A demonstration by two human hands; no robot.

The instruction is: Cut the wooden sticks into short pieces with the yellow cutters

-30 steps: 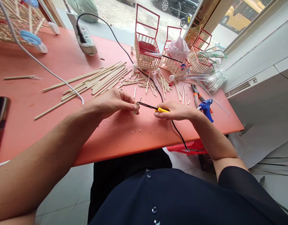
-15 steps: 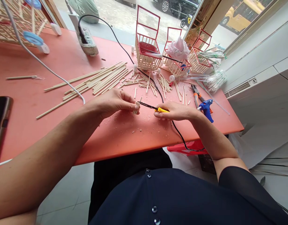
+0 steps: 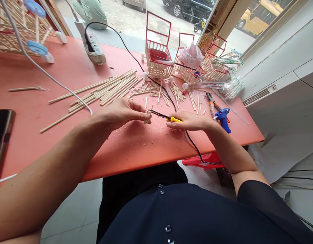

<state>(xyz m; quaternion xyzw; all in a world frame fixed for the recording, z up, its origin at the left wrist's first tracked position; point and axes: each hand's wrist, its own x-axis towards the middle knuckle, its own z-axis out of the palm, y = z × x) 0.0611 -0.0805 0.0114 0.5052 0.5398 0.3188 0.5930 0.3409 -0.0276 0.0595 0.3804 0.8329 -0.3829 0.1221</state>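
Observation:
My left hand (image 3: 125, 113) is closed in a pinch on a few short pale wooden sticks (image 3: 147, 117) joined or bunched together, held just above the table. Wrapped round the yellow handle of a tool (image 3: 175, 119) is my right hand (image 3: 188, 121). The tool's long, narrow dark tip reaches left to the sticks and appears to touch them; its exact kind is unclear. Behind my hands lie many short cut sticks (image 3: 160, 91). To their left rests a pile of longer wooden sticks (image 3: 115, 88).
Small stick-built carts with red rims (image 3: 159, 59) stand along the window side. A blue glue gun (image 3: 222, 119) and orange-handled pliers (image 3: 211, 101) lie to the right. A black cord (image 3: 190, 139) passes under my right hand. At left are a phone (image 3: 2, 142) and a power strip (image 3: 97, 51).
The view has tilted slightly, shifting the scene a little downward and left at the back. Both hands keep the same holds, with almost no movement of the tool against the sticks.

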